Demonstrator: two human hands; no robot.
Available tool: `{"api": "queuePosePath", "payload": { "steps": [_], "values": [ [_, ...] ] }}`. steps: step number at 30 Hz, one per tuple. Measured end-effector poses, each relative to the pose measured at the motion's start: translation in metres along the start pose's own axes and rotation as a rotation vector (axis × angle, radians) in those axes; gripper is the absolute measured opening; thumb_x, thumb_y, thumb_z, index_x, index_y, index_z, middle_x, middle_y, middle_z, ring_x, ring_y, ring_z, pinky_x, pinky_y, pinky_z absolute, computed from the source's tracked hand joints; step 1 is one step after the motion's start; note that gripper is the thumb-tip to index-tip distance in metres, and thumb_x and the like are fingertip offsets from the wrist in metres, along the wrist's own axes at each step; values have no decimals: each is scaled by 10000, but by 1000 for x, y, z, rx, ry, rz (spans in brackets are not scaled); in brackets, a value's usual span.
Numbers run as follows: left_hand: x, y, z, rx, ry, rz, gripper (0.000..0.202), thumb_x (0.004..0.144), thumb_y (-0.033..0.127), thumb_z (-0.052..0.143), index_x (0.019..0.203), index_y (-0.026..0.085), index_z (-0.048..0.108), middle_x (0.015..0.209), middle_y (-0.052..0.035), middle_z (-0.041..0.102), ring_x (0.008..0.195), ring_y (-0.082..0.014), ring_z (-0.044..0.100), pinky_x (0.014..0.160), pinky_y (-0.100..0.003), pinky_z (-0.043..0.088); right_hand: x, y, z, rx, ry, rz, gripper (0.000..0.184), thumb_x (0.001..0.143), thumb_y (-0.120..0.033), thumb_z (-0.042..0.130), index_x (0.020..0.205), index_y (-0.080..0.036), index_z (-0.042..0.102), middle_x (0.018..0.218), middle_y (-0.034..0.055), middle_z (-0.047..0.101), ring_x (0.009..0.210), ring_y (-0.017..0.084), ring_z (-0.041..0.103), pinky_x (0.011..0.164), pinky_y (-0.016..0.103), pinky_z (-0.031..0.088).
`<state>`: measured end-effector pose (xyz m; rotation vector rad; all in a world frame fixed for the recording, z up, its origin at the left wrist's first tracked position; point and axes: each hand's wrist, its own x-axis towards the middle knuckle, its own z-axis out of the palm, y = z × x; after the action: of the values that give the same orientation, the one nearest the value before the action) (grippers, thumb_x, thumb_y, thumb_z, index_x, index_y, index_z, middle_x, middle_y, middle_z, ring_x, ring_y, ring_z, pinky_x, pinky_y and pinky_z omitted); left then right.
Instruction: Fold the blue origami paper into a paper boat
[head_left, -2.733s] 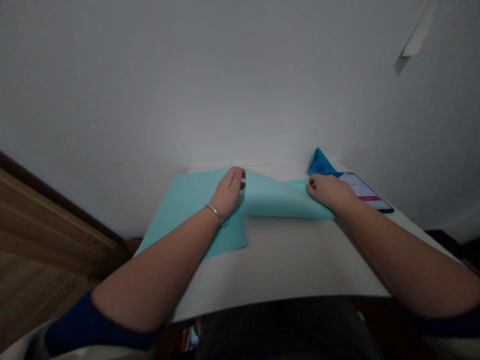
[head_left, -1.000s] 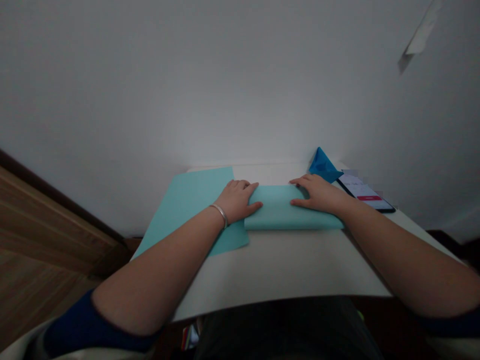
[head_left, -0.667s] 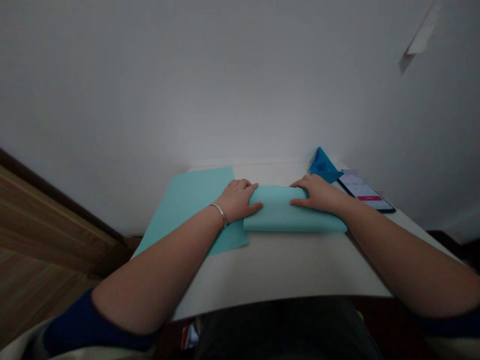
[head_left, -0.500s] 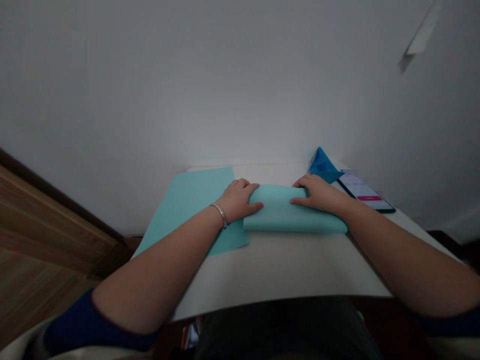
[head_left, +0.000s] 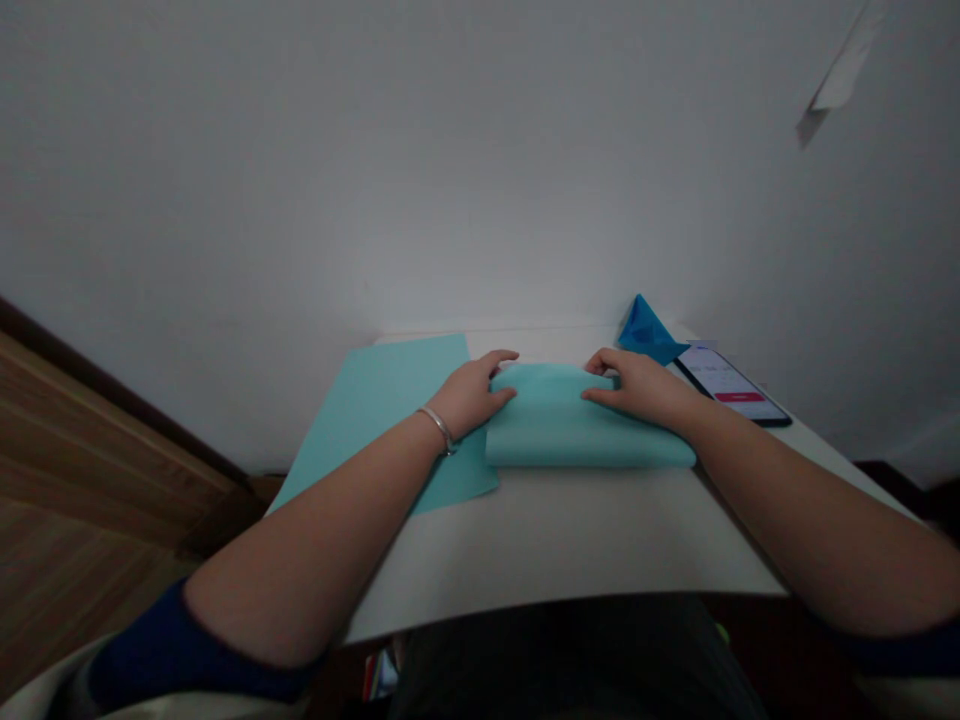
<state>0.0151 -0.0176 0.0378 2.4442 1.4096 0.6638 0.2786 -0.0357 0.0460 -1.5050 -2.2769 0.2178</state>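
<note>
A light teal sheet of paper (head_left: 559, 425) is bent over toward me, with a rounded, uncreased fold along its near side. My left hand (head_left: 472, 392) is at its upper left corner, thumb on the near face and fingers at the far edge. At the upper right corner, my right hand (head_left: 631, 386) grips the same sheet between thumb and curled fingers. A second teal sheet (head_left: 375, 400) lies flat on the left, partly beneath my left hand and forearm. A silvery bracelet (head_left: 437, 425) circles my left wrist.
Behind my right hand stands a folded blue paper piece (head_left: 649, 335). A phone (head_left: 735, 385) with a lit screen lies right of it. The white table (head_left: 570, 540) meets a pale wall (head_left: 480, 180). Wooden furniture (head_left: 75, 460) is at the left.
My left hand has shifted slightly, its index finger lifting toward the far edge and its thumb rising. The paper's far edge stands a little higher. The right hand has hardly moved.
</note>
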Motion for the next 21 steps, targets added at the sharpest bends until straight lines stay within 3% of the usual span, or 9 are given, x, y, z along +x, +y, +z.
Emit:
{"api": "queuePosePath", "payload": {
  "steps": [3,9,13,21],
  "values": [
    [-1,2,-1,-149,75,-74,451,789,260,598,1235,223,542,916,-23,619,764,-165,583,775,-311,484,-1,0,0,56,50,41,271,743,-388,656,943,-233,562,971,68,673,885,247,635,748,376,496],
    [3,0,1,-332,263,-127,382,777,236,613,1152,200,553,845,-6,537,760,-138,544,744,-275,478,-1,6,0,146,149,48,283,738,-438,660,887,-233,534,991,66,679,900,247,633,762,377,489],
    [4,-1,2,-396,288,-120,379,787,225,600,1159,196,532,834,6,496,667,-106,506,674,-249,466,-1,7,-1,149,102,31,286,743,-477,649,860,-234,552,1020,60,685,864,246,632,726,374,487],
    [-1,5,0,-388,282,-59,354,813,228,566,1165,212,524,818,12,480,660,-104,470,652,-224,429,2,17,2,112,96,56,297,743,-506,639,862,-241,580,1135,69,665,977,280,621,831,432,482]
  ]
}}
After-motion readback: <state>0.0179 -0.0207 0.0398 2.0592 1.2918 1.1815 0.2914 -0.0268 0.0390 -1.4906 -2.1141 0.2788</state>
